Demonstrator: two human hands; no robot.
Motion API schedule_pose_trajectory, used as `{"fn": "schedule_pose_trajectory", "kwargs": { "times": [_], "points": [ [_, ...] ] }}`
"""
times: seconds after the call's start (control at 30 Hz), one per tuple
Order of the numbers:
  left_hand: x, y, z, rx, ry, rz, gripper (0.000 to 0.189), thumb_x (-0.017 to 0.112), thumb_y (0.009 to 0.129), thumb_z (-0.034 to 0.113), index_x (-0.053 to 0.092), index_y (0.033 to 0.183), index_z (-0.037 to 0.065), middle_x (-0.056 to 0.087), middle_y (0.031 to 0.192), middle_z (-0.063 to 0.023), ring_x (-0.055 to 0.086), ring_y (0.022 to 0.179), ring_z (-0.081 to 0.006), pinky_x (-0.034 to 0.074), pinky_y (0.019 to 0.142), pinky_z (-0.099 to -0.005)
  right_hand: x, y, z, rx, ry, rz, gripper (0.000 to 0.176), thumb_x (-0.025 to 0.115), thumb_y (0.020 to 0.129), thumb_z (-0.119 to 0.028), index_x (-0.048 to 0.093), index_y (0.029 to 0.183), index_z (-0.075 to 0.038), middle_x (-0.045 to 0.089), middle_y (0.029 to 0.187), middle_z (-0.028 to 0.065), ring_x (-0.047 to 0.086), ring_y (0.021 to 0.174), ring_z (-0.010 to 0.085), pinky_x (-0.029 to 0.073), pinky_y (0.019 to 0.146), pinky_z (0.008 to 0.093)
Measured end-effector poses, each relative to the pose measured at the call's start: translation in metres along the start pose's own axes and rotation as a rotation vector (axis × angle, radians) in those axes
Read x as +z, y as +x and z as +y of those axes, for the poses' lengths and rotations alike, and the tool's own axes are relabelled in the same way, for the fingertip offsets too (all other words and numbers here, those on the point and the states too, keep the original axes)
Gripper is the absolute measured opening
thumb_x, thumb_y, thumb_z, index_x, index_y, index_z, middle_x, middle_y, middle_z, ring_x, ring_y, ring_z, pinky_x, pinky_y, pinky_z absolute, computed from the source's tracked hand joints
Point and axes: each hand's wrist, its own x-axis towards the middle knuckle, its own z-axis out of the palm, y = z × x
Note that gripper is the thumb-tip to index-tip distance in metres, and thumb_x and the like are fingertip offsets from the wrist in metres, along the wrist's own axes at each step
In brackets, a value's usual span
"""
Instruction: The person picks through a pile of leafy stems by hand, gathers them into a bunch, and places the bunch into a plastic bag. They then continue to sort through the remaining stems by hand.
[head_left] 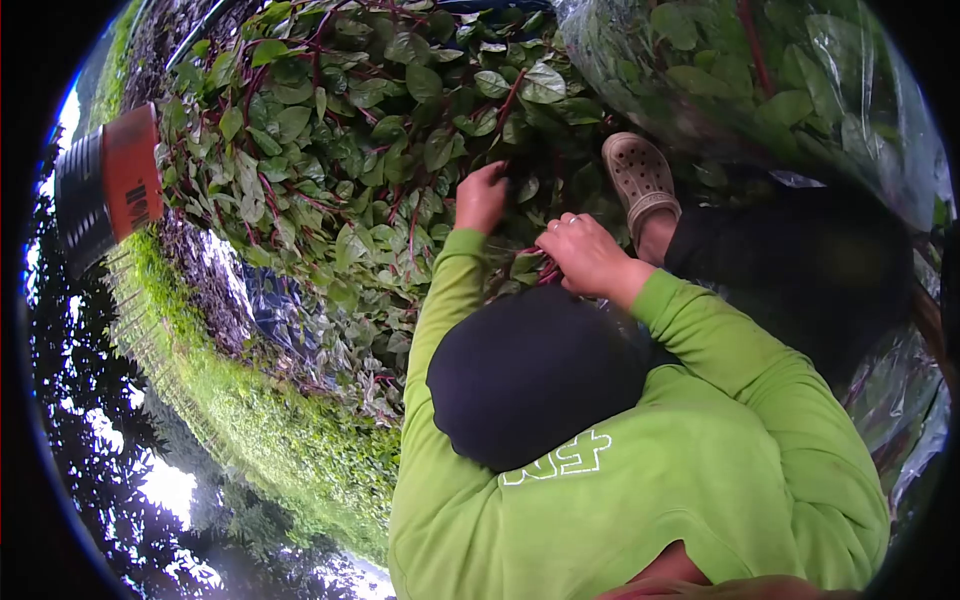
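Note:
A heap of leafy greens with red stems (350, 170) spreads in front of me, its oval leaves dark green. At the heap's near edge, my left hand (480, 198) reaches in among the leaves. Its fingers are curled and slightly blurred, and what they pinch, if anything, is hidden. My right hand (590, 255), with a ring on one finger, is closed around a small bunch of red stems (545, 267) just above my dark-clad knee (540, 375). The two hands are a short way apart.
My foot in a tan clog (640, 175) rests beside the greens. Clear plastic (850, 90) covers more leaves at the upper right. An orange and black container (120, 175) stands at the far left. Beyond the heap are grass (290, 440) and trees.

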Motion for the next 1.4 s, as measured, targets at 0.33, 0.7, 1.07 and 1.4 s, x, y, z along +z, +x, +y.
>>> {"fn": "schedule_pose_trajectory", "kwargs": {
  "times": [0.33, 0.7, 1.07, 1.4],
  "points": [
    [-0.076, -0.087, 0.026, -0.294, -0.514, -0.085, 0.034, 0.065, 0.094, 0.004, 0.068, 0.127, -0.001, 0.071, 0.115, -0.0028, 0.062, 0.105, -0.01, 0.047, 0.094, -0.0248, -0.009, 0.006, -0.014, -0.196, -0.049, 0.084, 0.022, 0.075, 0.075, -0.017, 0.065, 0.092, -0.009, 0.037, 0.158, 0.0182, 0.03, 0.15, 0.0346, 0.021, 0.124, 0.0542],
    [-0.139, -0.134, -0.009, -0.482, -0.922, -0.043, 0.033, 0.062, 0.097, 0.003, 0.064, 0.13, -0.001, 0.07, 0.112, -0.003, 0.061, 0.102, -0.0112, 0.046, 0.093, -0.0228, -0.005, 0.01, -0.013, -0.205, 0.092, 0.106, 0.032, 0.071, 0.065, 0.0, 0.061, 0.094, -0.008, 0.019, 0.167, 0.0211, 0.018, 0.154, 0.0405, 0.02, 0.124, 0.0551],
    [-0.141, -0.148, -0.03, -0.657, -0.433, -0.283, 0.034, 0.063, 0.096, 0.008, 0.066, 0.129, 0.002, 0.07, 0.111, -0.0012, 0.064, 0.088, -0.0145, 0.05, 0.082, -0.0292, 0.015, 0.013, 0.008, -0.273, 0.227, 0.06, 0.044, 0.074, 0.062, -0.007, 0.065, 0.105, -0.01, 0.062, 0.101, 0.0102, 0.061, 0.095, 0.0352, 0.054, 0.081, 0.0441],
    [-0.056, 0.011, 0.053, 0.251, 0.175, 0.114, 0.025, 0.058, 0.092, 0.009, 0.073, 0.11, 0.003, 0.071, 0.105, -0.0231, 0.068, 0.1, -0.0404, 0.054, 0.09, -0.0446, 0.002, 0.002, 0.009, -0.103, 0.027, -0.088, 0.057, 0.078, 0.063, -0.013, 0.066, 0.119, -0.01, 0.065, 0.097, 0.0129, 0.063, 0.095, 0.0365, 0.053, 0.082, 0.0465]
  ]
}}
